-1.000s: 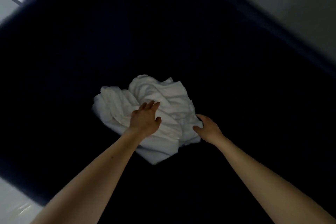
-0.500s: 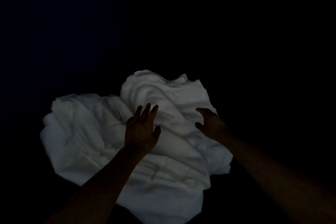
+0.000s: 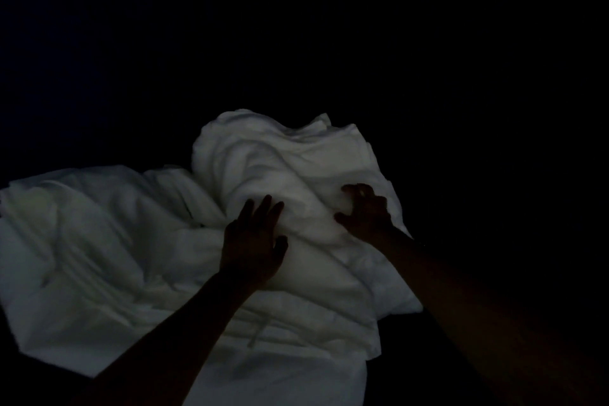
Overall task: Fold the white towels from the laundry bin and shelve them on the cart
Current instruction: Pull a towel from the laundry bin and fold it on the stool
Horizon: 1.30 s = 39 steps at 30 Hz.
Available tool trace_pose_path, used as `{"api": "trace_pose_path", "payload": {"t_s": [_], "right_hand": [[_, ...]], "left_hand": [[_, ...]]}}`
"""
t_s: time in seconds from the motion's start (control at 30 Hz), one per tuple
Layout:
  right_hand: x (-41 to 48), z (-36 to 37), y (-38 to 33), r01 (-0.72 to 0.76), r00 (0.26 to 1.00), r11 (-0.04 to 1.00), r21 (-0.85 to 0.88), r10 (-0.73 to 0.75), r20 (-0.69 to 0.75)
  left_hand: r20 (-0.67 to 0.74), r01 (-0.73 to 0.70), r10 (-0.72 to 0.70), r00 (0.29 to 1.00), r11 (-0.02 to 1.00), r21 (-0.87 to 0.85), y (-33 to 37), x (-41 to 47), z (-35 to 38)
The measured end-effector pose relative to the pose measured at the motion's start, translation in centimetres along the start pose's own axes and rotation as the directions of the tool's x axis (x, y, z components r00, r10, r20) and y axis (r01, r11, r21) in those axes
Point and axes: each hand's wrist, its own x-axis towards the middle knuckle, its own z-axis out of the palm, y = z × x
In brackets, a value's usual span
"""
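The dark surround point(image 3: 461, 59) fills most of the head view; its edges and walls cannot be made out in the low light.

The white towels point(image 3: 108, 250) lie in one crumpled heap on this dark ground, across the centre and left of the view. The heap is flatter and spread out at the left. It rises to a bunched mound at upper centre. The number of towels in it cannot be told.

Both forearms reach in from the lower edge, over the heap.

The left hand point(image 3: 252, 242) rests palm down on the near slope of the mound, fingers straight and slightly apart.

The right hand point(image 3: 367, 212) touches the right flank of the mound, just beside the left hand. Its fingers are bent, tips on the fabric. Whether they pinch the cloth cannot be told.
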Motion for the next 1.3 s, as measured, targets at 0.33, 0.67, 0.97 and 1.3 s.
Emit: {"api": "trace_pose_path", "payload": {"t_s": [0.33, 0.67, 0.97, 1.3], "right_hand": [[0.7, 0.8, 3.4, -0.342, 0.922, 0.596, 0.727, 0.363, 0.135], [1.8, -0.9, 2.6, -0.316, 0.940, 0.830, 0.459, 0.341, 0.031], [4.9, -0.5, 5.6, -0.218, 0.964, 0.803, 0.554, 0.264, -0.003], [6.5, 0.7, 4.5, -0.160, 0.947, 0.787, 0.596, 0.293, -0.132]], "left_hand": [[-0.101, 0.037, -0.020, 0.995, 0.985, 0.166, 1.2, 1.4, 1.7], [-0.231, 0.038, 0.009, 0.973, 0.979, 0.199, 1.5, 1.1, 3.4], [-0.372, 0.002, 0.065, 0.926, 0.984, 0.177, 0.0, 1.8, 4.3], [-0.400, 0.021, 0.061, 0.915, 0.980, 0.200, -0.2, 1.6, 5.3]]}}
